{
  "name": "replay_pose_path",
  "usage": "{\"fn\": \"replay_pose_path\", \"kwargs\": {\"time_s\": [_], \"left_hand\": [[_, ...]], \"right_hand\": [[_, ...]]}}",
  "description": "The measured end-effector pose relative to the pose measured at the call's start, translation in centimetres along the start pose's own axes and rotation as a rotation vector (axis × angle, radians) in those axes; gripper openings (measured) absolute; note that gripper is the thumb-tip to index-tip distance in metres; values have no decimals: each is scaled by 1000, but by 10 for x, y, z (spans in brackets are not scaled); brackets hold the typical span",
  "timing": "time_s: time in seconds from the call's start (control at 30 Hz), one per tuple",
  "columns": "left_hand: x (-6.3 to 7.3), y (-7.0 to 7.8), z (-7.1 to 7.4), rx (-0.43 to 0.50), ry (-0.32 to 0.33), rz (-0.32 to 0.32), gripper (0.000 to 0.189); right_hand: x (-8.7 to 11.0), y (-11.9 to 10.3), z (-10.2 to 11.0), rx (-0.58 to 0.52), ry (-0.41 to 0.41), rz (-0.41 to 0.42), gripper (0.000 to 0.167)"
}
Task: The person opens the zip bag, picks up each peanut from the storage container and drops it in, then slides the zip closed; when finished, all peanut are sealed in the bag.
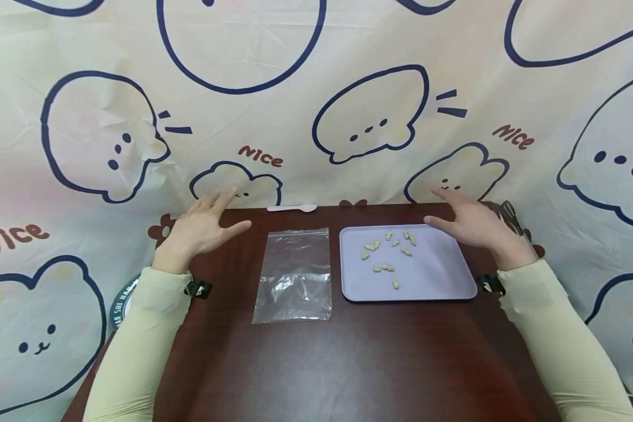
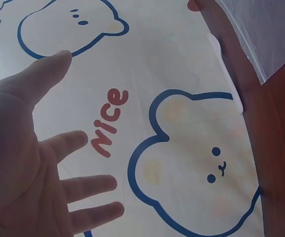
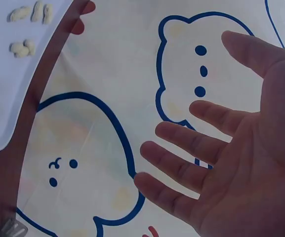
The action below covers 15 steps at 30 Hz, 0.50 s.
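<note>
Both hands hang in the air with fingers spread and nothing in them. My left hand [image 1: 200, 228] is to the left of a clear zip bag [image 1: 294, 275] that lies flat on the table. The right hand [image 1: 469, 220] hovers by the back right corner of a pale purple tray [image 1: 438, 269]. Several peanuts [image 1: 406, 251] in their shells lie scattered on the tray, mostly toward its left and back. In the right wrist view the palm and fingers [image 3: 182, 168] are straight, with a few peanuts [image 3: 21, 48] at the upper left.
A white plastic spoon [image 1: 292, 208] lies at the table's back edge, behind the bag. Some dark metal utensil [image 1: 510, 215], perhaps a whisk, is partly hidden behind the right hand. A printed cloth [image 1: 295, 123] hangs behind the brown table [image 1: 316, 369]. A round dark green label [image 1: 122, 302] shows beside the left sleeve.
</note>
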<state>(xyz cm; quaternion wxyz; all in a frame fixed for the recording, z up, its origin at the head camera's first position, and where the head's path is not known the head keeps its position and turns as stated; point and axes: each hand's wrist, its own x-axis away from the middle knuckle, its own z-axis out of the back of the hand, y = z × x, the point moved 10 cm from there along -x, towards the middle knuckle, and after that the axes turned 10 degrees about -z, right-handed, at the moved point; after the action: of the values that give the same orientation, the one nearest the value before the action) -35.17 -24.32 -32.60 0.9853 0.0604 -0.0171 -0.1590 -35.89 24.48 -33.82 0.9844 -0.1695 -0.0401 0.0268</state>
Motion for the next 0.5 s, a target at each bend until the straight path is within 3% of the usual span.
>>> {"fn": "replay_pose_path", "kwargs": {"time_s": [0.5], "left_hand": [[-2,3,-8,106,-1,-32,82]], "right_hand": [[1,-10,-16,-151,20,-12,69]]}}
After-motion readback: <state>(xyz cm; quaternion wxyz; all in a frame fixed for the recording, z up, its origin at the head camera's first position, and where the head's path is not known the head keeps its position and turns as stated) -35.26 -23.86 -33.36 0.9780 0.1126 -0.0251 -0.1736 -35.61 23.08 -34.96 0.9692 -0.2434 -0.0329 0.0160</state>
